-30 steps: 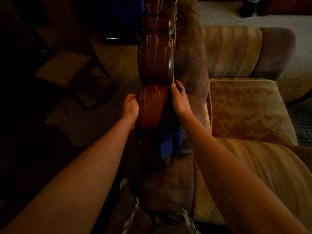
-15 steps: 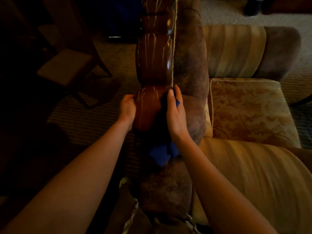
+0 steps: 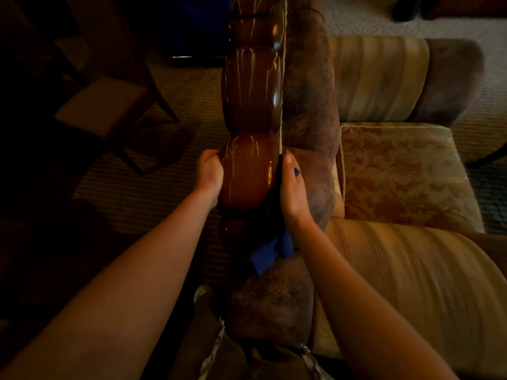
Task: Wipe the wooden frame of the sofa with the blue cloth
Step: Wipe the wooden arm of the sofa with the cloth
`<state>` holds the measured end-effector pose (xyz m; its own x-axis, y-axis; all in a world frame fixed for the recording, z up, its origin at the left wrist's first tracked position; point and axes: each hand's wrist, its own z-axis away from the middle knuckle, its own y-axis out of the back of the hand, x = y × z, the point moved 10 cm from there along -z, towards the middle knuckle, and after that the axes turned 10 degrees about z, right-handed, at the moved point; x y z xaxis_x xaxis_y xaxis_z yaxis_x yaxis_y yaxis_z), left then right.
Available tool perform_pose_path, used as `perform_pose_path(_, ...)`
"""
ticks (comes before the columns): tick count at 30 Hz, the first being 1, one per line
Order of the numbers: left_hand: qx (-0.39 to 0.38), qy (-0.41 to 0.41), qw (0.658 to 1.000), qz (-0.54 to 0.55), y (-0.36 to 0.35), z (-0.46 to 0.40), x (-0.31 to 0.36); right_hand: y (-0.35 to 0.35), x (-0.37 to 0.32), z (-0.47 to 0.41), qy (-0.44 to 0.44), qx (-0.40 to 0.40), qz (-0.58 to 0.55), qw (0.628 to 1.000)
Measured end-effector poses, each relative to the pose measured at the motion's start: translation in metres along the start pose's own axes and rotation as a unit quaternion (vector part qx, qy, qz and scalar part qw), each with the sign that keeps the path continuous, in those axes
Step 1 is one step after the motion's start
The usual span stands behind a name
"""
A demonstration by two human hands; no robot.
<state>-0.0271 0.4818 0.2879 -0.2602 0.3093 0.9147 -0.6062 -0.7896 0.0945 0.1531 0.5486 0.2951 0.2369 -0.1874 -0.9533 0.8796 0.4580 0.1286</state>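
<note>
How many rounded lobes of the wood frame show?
3: nearest lobe between the hands, middle lobe beyond it, far lobe at the top edge. More may lie out of view.

Single head-worn view, looking steeply down and forward along the sofa's wooden frame [image 3: 252, 105] from close above. Frame runs up the centre; seat cushions [image 3: 397, 171] lie right of it, carpet [image 3: 164, 174] left.

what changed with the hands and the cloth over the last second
The right hand slid back toward the person along the right side of the wooden frame, then forward again, pressing the blue cloth against the wood with straight fingers. The cloth's loose end trails below the wrist as before. The left hand kept its grip on the frame's left side.
</note>
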Motion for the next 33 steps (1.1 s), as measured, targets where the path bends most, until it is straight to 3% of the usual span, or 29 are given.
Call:
perform_pose_path(4, 0.005, -0.001, 1.0, -0.005, 0.001, -0.002, 0.0, -0.003, -0.009, 0.032, 0.02, 0.014, -0.018, 1.0)
perform_pose_path(8, 0.021, -0.016, 1.0, -0.009, 0.004, -0.007, 0.0, -0.011, -0.041, 0.046, 0.121, 0.04, 0.074, 0.989)
perform_pose_path(11, 0.032, -0.024, 0.999, -0.023, 0.006, -0.014, -0.002, -0.027, -0.07, 0.034, 0.197, 0.058, 0.278, 0.938)
perform_pose_path(13, 0.044, -0.027, 0.998, -0.037, 0.008, -0.029, -0.012, -0.036, -0.079, 0.017, 0.193, 0.054, 0.383, 0.902)
perform_pose_path(18, 0.057, -0.03, 0.997, -0.054, 0.011, -0.026, -0.01, -0.047, -0.087, 0.001, 0.182, 0.032, 0.493, 0.85)
perform_pose_path(22, 0.056, -0.026, 0.998, -0.033, 0.009, -0.013, -0.003, -0.056, -0.084, 0.027, 0.25, 0.013, 0.506, 0.825)
perform_pose_path(25, 0.068, -0.015, 0.997, -0.011, 0.013, -0.001, 0.0, -0.043, -0.076, 0.033, 0.214, 0.066, 0.485, 0.845)
perform_pose_path(28, 0.067, 0.006, 0.998, -0.002, 0.014, 0.003, -0.001, -0.042, -0.074, 0.027, 0.168, 0.094, 0.502, 0.843)
perform_pose_path(33, 0.052, 0.063, 0.993, 0.081, 0.01, -0.029, -0.026, -0.06, -0.089, -0.001, 0.174, 0.053, 0.549, 0.816)
